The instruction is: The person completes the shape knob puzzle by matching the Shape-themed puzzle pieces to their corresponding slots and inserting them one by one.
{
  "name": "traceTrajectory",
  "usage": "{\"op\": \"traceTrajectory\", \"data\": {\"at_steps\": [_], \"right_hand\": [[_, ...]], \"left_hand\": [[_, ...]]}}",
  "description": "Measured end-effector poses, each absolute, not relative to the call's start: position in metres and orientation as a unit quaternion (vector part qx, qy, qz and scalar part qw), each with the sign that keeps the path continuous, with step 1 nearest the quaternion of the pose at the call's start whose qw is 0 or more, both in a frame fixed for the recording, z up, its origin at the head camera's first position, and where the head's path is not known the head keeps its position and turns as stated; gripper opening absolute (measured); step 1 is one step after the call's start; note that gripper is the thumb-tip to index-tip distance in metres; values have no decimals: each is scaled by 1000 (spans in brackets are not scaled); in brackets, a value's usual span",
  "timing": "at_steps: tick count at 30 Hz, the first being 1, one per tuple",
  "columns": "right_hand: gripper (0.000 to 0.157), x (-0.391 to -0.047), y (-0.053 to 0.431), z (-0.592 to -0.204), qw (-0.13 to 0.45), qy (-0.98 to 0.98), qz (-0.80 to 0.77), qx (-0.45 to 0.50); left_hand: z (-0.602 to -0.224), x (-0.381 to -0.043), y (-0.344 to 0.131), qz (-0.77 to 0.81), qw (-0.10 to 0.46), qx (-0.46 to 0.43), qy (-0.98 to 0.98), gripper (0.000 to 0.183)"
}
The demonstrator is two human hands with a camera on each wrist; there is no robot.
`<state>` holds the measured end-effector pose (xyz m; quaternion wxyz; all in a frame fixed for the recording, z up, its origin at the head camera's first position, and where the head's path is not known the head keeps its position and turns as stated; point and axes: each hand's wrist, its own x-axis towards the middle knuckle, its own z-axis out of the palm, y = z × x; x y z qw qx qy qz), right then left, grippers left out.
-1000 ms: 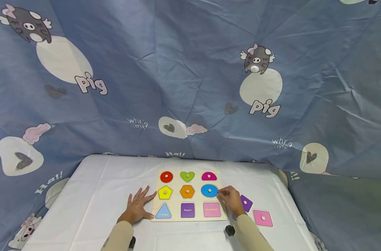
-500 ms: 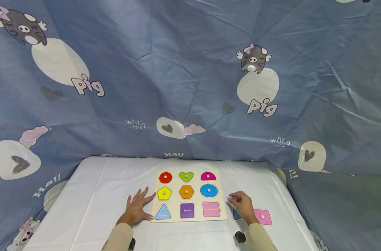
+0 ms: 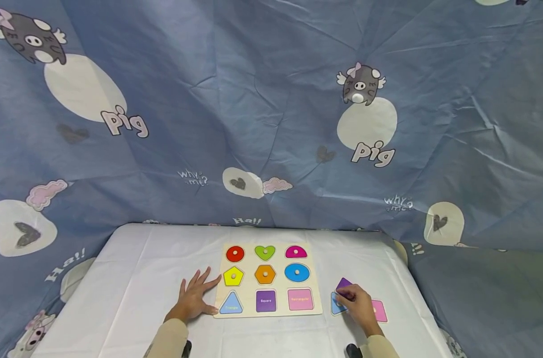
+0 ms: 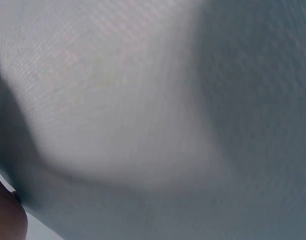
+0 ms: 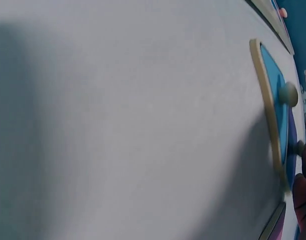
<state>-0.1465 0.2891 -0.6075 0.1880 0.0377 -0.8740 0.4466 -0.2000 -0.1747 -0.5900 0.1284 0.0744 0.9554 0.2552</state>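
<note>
While the left hand (image 3: 192, 301) rests at the board's left side with fingers spread and straight, the right hand (image 3: 359, 304) is over the loose pieces to the right, fingers bent at the purple piece (image 3: 344, 283); whether they grip its knob, I cannot tell. Just nearer lies the blue piece (image 3: 336, 307), with the pink piece (image 3: 380, 311) partly hidden at the right. On the board (image 3: 249, 293), the far row holds circle (image 3: 235, 254), heart (image 3: 265, 253) and half-circle (image 3: 295, 252); the middle row, pentagon (image 3: 233, 276), hexagon (image 3: 265, 274) and oval (image 3: 296, 272). Nearest are the triangle slot (image 3: 231, 303), square slot (image 3: 266, 301) and rectangle slot (image 3: 300, 299), unfilled.
</note>
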Motion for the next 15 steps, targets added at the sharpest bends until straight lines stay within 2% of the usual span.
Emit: {"op": "traceTrajectory", "data": {"at_steps": [8, 15], "right_hand": [[14, -139, 293, -612, 83, -896, 433, -47], [14, -138, 295, -609, 64, -895, 439, -44]], "left_hand": [[-585, -198, -174, 253, 134, 68, 956, 97], [-586, -199, -173, 252, 135, 69, 956, 97]]}}
